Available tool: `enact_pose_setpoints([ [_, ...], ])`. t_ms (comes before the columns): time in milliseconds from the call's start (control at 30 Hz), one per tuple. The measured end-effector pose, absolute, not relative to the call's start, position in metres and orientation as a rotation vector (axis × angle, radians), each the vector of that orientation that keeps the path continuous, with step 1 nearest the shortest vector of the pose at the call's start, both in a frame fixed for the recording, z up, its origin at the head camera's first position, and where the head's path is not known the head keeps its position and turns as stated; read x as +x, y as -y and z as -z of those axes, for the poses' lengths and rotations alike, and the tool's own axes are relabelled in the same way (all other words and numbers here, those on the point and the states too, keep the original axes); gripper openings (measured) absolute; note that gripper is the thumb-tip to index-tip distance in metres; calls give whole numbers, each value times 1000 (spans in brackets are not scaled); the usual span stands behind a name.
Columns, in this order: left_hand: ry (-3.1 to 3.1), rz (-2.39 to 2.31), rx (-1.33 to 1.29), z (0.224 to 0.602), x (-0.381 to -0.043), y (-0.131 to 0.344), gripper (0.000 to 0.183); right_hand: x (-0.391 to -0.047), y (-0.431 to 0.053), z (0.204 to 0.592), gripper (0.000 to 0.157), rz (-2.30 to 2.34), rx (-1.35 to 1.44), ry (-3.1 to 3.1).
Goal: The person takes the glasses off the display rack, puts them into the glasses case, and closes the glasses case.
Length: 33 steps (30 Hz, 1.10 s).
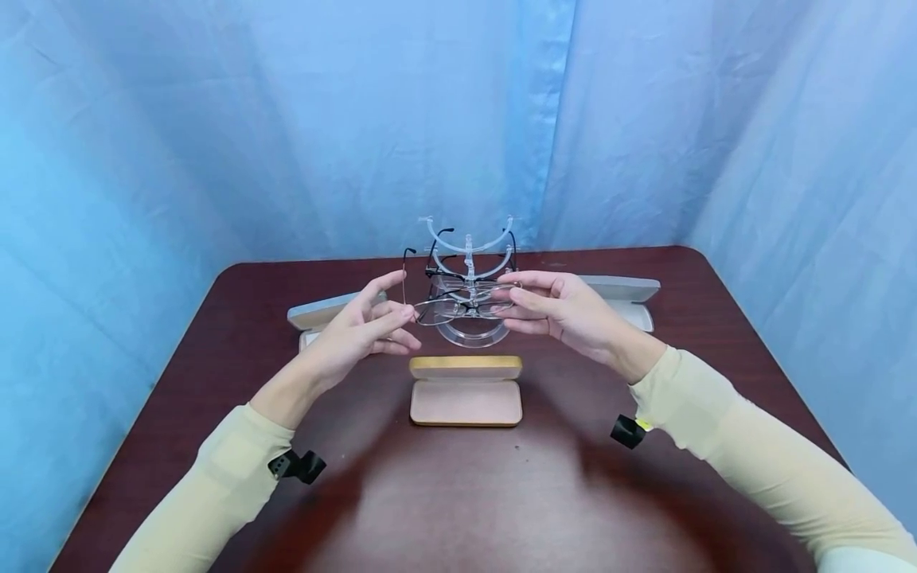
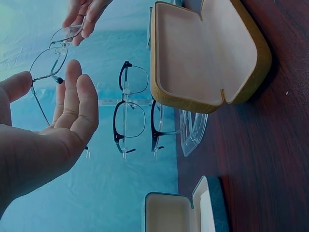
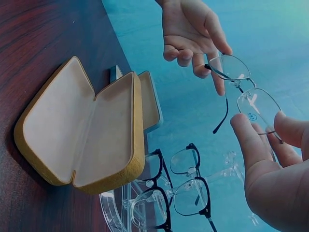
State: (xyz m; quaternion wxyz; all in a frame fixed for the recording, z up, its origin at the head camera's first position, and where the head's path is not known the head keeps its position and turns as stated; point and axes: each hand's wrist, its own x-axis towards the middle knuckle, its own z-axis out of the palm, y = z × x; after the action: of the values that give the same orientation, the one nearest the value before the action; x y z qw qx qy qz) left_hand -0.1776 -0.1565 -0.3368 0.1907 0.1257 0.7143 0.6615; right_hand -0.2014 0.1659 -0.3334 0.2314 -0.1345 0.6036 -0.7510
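Observation:
A pair of thin metal-rimmed eyeglasses (image 3: 231, 67) is held up in the air between both hands. My left hand (image 1: 358, 326) pinches one end of the frame near the hinge, and that side's temple arm stands unfolded along the fingers. At the other end, my right hand (image 1: 566, 310) grips the rim between thumb and fingers; its temple is partly hidden behind them. Just behind the held pair stands a clear display stand (image 1: 469, 340). Two dark-rimmed pairs sit on its tiers, including the upper dark-rimmed eyeglasses (image 2: 116, 128).
A yellow glasses case (image 1: 466, 368) lies open at the middle of the dark wooden table (image 1: 458, 493), nearer than the stand. Open grey cases flank the stand: a left case (image 1: 311, 317) partly behind my left hand, and a right case (image 1: 634, 288). Blue curtains (image 1: 401, 119) surround the table.

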Motion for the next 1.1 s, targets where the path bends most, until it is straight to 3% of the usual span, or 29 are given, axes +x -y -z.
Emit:
enact_pose_setpoints([
  [333, -1960, -1898, 407, 342, -181, 149, 69, -199, -174, 331, 48, 2046, -362, -1662],
  [733, -1962, -1848, 455, 340, -181, 146, 71, -197, -174, 333, 37, 2058, -381, -1667],
  [1100, -1964, -1831, 557, 341, -177, 149, 61, -194, -165, 333, 41, 2051, -362, -1653],
])
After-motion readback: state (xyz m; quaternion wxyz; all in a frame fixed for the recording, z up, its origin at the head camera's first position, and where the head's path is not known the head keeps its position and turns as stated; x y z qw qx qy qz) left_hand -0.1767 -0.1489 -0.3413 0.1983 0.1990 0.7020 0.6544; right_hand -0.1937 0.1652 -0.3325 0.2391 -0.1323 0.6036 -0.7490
